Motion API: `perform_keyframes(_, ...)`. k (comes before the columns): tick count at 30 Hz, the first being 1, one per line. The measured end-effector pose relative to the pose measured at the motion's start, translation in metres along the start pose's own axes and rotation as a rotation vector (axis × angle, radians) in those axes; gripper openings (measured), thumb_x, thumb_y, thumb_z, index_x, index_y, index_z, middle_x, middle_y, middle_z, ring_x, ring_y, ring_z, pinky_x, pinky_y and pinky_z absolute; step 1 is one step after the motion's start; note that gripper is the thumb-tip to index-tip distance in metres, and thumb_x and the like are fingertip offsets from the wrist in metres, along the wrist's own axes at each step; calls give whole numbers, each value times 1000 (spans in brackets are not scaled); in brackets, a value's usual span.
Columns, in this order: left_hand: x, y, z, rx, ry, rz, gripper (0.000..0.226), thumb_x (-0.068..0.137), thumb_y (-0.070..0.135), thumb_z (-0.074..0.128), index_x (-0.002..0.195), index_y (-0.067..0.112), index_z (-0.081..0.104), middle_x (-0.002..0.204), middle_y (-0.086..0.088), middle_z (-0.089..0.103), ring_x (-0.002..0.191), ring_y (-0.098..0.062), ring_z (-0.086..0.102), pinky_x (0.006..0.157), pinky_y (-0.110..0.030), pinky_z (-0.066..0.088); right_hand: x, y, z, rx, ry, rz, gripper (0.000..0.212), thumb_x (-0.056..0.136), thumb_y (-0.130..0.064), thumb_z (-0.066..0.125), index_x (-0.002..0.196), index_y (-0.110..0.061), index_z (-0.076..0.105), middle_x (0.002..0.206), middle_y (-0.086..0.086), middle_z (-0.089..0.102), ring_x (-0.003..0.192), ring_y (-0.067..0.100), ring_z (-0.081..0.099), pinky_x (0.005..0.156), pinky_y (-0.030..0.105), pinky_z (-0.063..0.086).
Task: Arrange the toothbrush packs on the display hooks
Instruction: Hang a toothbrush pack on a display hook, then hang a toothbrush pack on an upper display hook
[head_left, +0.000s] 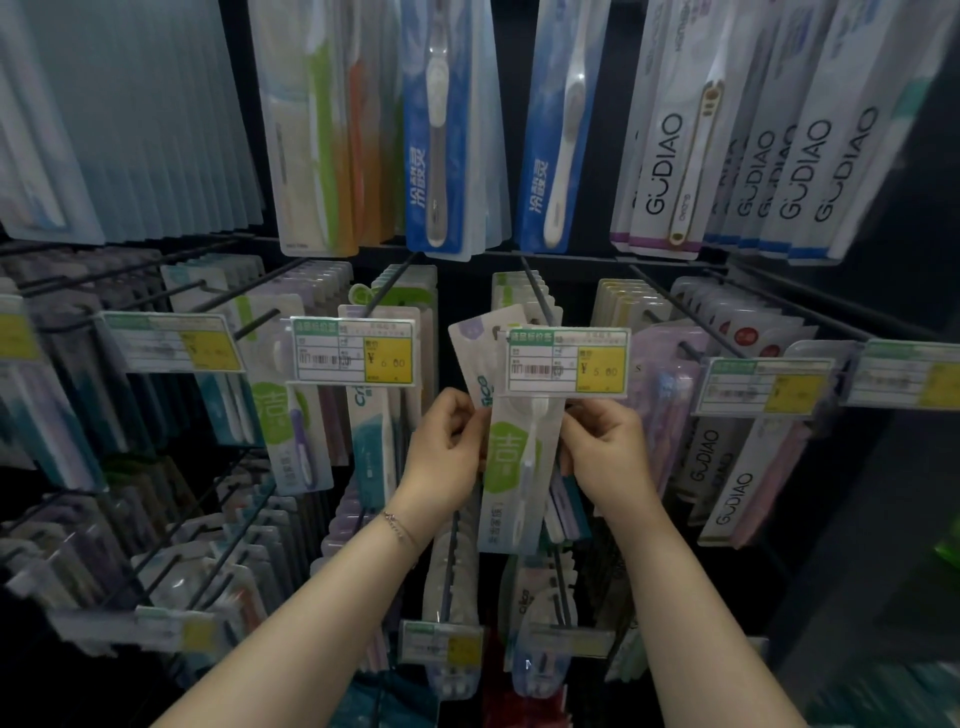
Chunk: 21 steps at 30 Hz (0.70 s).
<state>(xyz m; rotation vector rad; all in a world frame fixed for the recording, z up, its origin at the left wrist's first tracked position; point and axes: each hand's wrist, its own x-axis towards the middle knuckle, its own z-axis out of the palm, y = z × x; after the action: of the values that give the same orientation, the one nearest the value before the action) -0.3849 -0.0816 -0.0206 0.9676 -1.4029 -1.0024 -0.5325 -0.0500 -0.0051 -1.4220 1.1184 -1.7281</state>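
Note:
A white toothbrush pack with a green round label (511, 467) hangs upright in the middle of the display, its top hidden behind a price tag (569, 366). My left hand (449, 449) pinches its left edge and my right hand (605, 452) grips its right edge. Behind it a second white pack (475, 345) leans tilted to the left, next to the black hook (535, 293) that carries this row. I cannot tell whether either pack's hole sits on the hook.
Rows of hooks full of toothbrush packs surround the hands: blue packs (447, 130) above, GUDIAO packs (727, 483) at right, green-labelled packs (291, 415) at left. More hooks and price tags (441, 644) jut out below my forearms.

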Motion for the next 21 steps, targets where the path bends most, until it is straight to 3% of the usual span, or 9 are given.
perform_keyframes(2,-5,-5,-3,46,25,17,17,97,22,52,85,11,50,87,-15,69,86,-36,67,75,-59,55,-2,3,0,-27,-20,21,24,93,0,57,90,-19,71,75,-3,75,51,10,64,43,20,47)
perform_keyframes(4,-11,-10,-8,115,58,86,15,97,22,53,85,13,50,82,-10,68,81,-29,68,74,-55,56,-8,6,0,-35,-20,26,27,94,1,54,93,-21,71,76,-4,75,48,12,62,43,18,45)
perform_keyframes(8,-26,-17,-21,312,116,309,12,97,14,52,85,14,49,73,-8,61,65,-22,63,60,-48,56,-25,12,-5,-88,56,-12,21,95,-3,54,98,-19,67,82,1,72,51,14,61,49,16,45)
perform_keyframes(11,-38,-20,-29,435,169,364,14,97,12,52,83,12,48,61,-1,51,51,-9,48,50,-30,47,-36,17,-10,-161,184,-23,15,95,-6,56,101,-15,66,82,3,69,50,11,59,50,18,48)
perform_keyframes(14,-50,-20,-37,464,195,319,15,97,15,51,84,11,47,60,-1,48,49,-7,40,48,-15,32,-48,16,-10,-209,257,-109,12,93,-8,57,98,-18,63,83,-2,65,54,13,60,52,24,50)
perform_keyframes(17,-60,-17,-45,426,225,281,13,99,17,49,86,14,48,63,2,49,49,-4,41,48,-14,33,-60,12,-3,-242,157,-262,13,92,-5,58,95,-18,62,80,-5,63,61,13,60,55,26,51)
perform_keyframes(21,-72,-13,-56,390,232,293,11,99,17,48,89,13,48,65,-1,52,49,-3,42,47,-12,32,-67,8,19,-281,-53,-275,22,92,-10,61,99,-32,61,83,-16,62,64,13,62,56,31,54)
